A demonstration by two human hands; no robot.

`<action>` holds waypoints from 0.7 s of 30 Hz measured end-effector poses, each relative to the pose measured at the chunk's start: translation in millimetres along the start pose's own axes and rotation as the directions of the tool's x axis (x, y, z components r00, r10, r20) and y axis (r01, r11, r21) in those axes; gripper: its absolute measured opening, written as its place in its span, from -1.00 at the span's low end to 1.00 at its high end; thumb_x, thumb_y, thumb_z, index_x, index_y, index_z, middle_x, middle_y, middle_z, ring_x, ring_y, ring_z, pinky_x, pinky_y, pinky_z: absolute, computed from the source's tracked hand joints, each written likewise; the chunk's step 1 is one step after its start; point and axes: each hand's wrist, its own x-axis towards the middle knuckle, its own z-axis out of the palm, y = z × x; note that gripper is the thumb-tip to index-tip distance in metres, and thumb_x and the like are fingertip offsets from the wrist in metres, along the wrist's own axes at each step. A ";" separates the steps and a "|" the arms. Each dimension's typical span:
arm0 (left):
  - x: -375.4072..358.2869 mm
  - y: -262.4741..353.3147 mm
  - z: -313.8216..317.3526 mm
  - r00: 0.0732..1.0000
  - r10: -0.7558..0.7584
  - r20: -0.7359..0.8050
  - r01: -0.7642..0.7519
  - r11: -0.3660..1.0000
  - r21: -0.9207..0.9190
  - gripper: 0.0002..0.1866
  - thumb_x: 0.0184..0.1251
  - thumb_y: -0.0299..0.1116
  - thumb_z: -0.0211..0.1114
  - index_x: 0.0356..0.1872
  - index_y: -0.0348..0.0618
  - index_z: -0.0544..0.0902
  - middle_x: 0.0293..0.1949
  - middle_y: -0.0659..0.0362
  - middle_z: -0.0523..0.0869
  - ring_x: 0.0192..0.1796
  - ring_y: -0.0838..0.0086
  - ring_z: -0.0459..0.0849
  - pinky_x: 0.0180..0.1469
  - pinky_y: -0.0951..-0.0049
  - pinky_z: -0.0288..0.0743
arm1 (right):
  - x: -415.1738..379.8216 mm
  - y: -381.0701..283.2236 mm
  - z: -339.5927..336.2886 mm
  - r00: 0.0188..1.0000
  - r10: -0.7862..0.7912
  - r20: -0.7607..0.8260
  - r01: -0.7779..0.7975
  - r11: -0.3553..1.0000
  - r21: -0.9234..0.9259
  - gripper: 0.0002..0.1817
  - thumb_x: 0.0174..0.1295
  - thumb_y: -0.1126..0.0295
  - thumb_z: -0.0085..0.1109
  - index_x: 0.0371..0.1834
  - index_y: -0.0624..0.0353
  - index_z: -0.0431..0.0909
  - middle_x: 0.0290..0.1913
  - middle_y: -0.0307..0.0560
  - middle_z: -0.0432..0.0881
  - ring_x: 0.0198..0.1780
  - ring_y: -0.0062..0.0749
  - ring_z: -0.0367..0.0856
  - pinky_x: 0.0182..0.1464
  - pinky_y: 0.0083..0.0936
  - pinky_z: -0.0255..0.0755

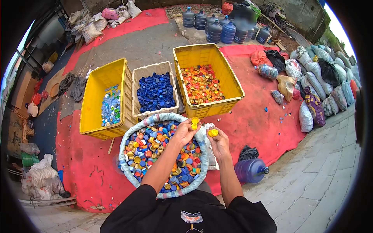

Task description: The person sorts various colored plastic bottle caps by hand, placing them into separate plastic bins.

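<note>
Yellow bottle caps [194, 121] are pinched in my left hand [184, 134], over the right rim of a round cloth-edged sack [127, 143] full of mixed caps. Just right of it, my right hand [220, 143] holds more yellow caps [213, 133]. The two hands are apart. Beyond them stands a yellow crate [233, 87] with red, orange and yellow caps. A white crate [136, 73] of dark blue caps is in the middle, and another yellow crate [93, 93] at the left has light blue, white and green caps.
A blue water jug [250, 171] lies on its side at the right, by a black bag [248, 153]. Filled sacks [316, 83] are piled at the far right. More jugs [215, 31] stand at the back. Red sheeting [85, 167] covers much of the ground.
</note>
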 end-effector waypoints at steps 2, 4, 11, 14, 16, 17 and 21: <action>38.6 1.0 14.4 1.000 -0.024 0.017 0.024 1.000 -0.002 -0.55 0.03 -0.85 -0.13 0.03 -0.53 0.39 0.01 -0.08 0.48 0.09 0.17 0.53 0.34 0.21 0.43 | 33.8 -9.3 -0.6 0.999 -0.035 0.030 0.035 0.999 -0.014 -0.52 0.04 0.84 -0.24 0.11 0.63 0.31 0.07 0.29 0.45 0.16 0.02 0.49 0.32 -0.18 0.42; 86.9 12.6 24.6 0.994 -0.054 0.099 0.063 0.994 -0.092 -0.56 0.15 -0.79 -0.10 0.12 -0.51 0.31 0.09 -0.15 0.39 0.17 0.08 0.46 0.37 0.16 0.40 | 71.6 -18.6 8.2 0.998 -0.051 0.023 0.052 0.998 -0.039 -0.55 0.04 0.84 -0.24 0.08 0.63 0.33 0.04 0.28 0.47 0.16 0.01 0.49 0.31 -0.17 0.43; 119.3 86.5 62.4 0.975 0.208 0.076 -0.212 0.976 0.042 -0.37 0.26 -0.67 0.10 0.32 -0.57 0.04 0.45 -0.30 -0.10 0.53 -0.05 -0.08 0.52 0.06 0.01 | 170.9 -48.2 72.9 0.979 -0.195 -0.051 0.182 0.964 -0.192 -0.80 0.11 0.83 -0.16 -0.18 0.50 0.33 -0.17 0.09 0.41 -0.08 -0.21 0.52 0.25 -0.26 0.49; 84.3 103.9 31.3 0.969 0.247 0.001 -0.246 0.968 0.036 -0.29 0.28 -0.61 0.09 0.39 -0.56 -0.03 0.46 -0.28 -0.07 0.52 -0.03 -0.02 0.53 0.10 0.00 | 173.3 -37.1 59.3 0.968 -0.219 -0.123 0.193 0.962 -0.192 -0.67 0.15 0.81 -0.14 0.02 0.57 0.30 0.00 0.24 0.43 0.05 -0.10 0.52 0.23 -0.30 0.49; 61.3 107.5 -2.1 0.952 0.306 -0.011 -0.302 0.944 0.136 -0.34 0.29 -0.56 0.09 0.38 -0.54 0.06 0.43 -0.26 0.09 0.50 0.01 0.10 0.51 0.12 0.08 | 146.7 -26.1 43.5 0.973 -0.186 -0.135 0.160 0.970 -0.183 -0.56 0.18 0.77 -0.12 0.18 0.60 0.24 0.15 0.34 0.40 0.15 -0.02 0.51 0.22 -0.33 0.50; 48.7 107.1 -19.3 0.951 0.309 -0.026 -0.303 0.943 0.139 -0.38 0.30 -0.56 0.10 0.35 -0.53 0.12 0.39 -0.24 0.18 0.46 0.03 0.18 0.49 0.13 0.15 | 135.2 -19.3 35.5 0.973 -0.196 -0.126 0.170 0.966 -0.193 -0.57 0.20 0.74 -0.09 0.17 0.62 0.24 0.17 0.35 0.38 0.14 -0.01 0.52 0.22 -0.32 0.49; -26.3 83.6 -73.0 0.927 0.363 -0.096 -0.350 0.928 0.130 -0.63 0.33 -0.51 0.13 0.14 -0.39 0.42 0.08 -0.06 0.58 0.13 0.22 0.59 0.25 0.25 0.50 | 74.1 13.1 9.4 0.966 -0.250 -0.066 0.214 0.916 -0.341 -0.58 0.23 0.65 -0.01 0.16 0.61 0.27 0.23 0.37 0.37 0.13 -0.04 0.54 0.20 -0.35 0.48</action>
